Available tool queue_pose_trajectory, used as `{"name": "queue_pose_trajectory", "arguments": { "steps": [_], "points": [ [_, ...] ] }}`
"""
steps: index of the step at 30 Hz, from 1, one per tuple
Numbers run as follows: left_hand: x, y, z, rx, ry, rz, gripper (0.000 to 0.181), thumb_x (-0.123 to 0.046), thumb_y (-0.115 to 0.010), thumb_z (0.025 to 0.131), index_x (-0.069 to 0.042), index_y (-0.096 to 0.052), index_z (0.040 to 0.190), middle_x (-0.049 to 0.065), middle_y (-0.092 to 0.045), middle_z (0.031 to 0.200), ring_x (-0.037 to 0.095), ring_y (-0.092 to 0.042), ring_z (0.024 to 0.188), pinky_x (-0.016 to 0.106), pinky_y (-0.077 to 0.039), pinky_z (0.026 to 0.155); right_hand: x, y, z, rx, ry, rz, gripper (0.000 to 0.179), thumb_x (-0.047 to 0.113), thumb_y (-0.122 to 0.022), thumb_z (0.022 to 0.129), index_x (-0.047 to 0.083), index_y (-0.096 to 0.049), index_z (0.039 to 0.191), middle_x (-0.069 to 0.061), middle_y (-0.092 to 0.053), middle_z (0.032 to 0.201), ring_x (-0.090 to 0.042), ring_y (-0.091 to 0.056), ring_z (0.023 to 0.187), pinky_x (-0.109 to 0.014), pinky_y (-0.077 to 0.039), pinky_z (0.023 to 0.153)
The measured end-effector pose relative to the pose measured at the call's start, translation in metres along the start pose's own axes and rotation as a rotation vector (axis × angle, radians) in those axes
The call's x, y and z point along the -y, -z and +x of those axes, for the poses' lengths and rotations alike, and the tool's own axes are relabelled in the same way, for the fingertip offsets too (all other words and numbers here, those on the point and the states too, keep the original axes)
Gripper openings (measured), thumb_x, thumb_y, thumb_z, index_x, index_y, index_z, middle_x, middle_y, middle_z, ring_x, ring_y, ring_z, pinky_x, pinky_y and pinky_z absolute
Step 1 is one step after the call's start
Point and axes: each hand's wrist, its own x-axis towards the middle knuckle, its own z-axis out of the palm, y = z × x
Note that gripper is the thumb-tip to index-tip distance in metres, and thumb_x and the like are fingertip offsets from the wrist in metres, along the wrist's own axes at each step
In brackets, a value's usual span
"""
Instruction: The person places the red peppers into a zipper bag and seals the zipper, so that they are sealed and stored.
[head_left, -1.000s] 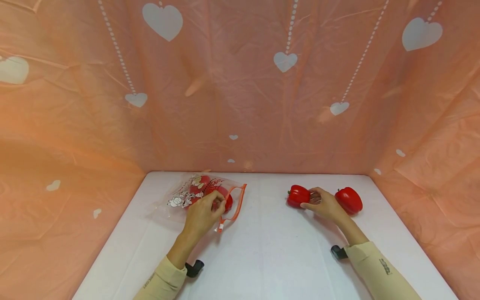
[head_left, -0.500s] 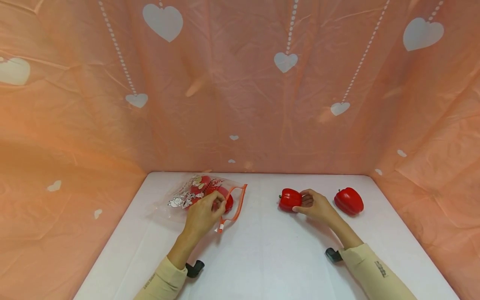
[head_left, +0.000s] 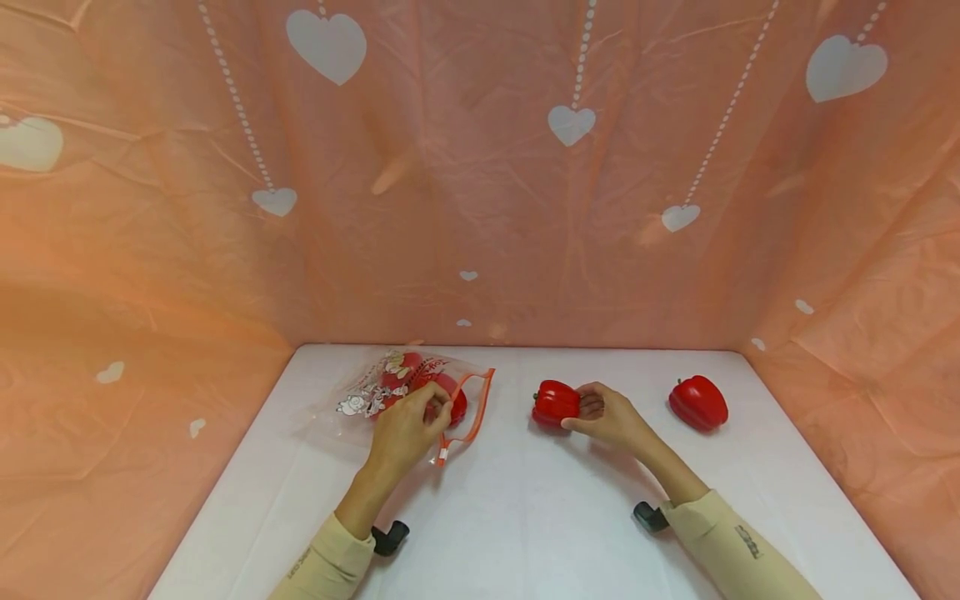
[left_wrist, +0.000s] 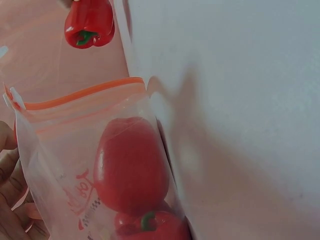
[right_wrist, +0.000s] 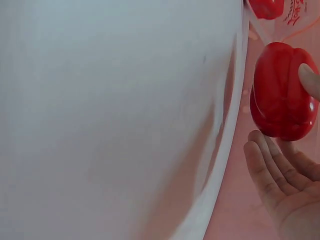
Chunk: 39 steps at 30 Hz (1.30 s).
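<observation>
Zip bag lies at the desk's far left, two red peppers visible inside. Left hand pinches the bag's orange-edged mouth. Right hand grips a red pepper just right of the bag, fingers curled round it. Second loose pepper sits well right of the bag, untouched.
</observation>
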Motion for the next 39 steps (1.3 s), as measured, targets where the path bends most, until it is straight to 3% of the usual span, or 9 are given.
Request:
{"name": "queue_pose_trajectory", "arguments": {
  "steps": [29,39],
  "points": [
    [0.000,0.001,0.000,0.015,0.004,0.011,0.013,-0.016,-0.084,0.094,-0.018,-0.072,0.099,-0.004,-0.075,0.087,0.011,-0.061,0.071,0.030,-0.052,0.064,0.035,-0.047,0.001,0.053,0.045,0.105,0.058,0.024,-0.092,0.087,-0.002,-0.064,0.130,-0.008,-0.073,0.112,-0.024,-0.070,0.103,-0.039,-0.061,0.093],
    [0.001,0.000,0.000,0.015,0.001,0.010,0.014,-0.016,-0.084,0.093,-0.019,-0.071,0.099,-0.005,-0.075,0.087,0.011,-0.061,0.071,0.028,-0.052,0.063,0.048,-0.067,0.004,0.061,0.056,0.088,0.056,0.023,-0.092,0.086,-0.003,-0.065,0.127,-0.007,-0.073,0.108,-0.021,-0.069,0.098,-0.037,-0.061,0.089]
  ]
}}
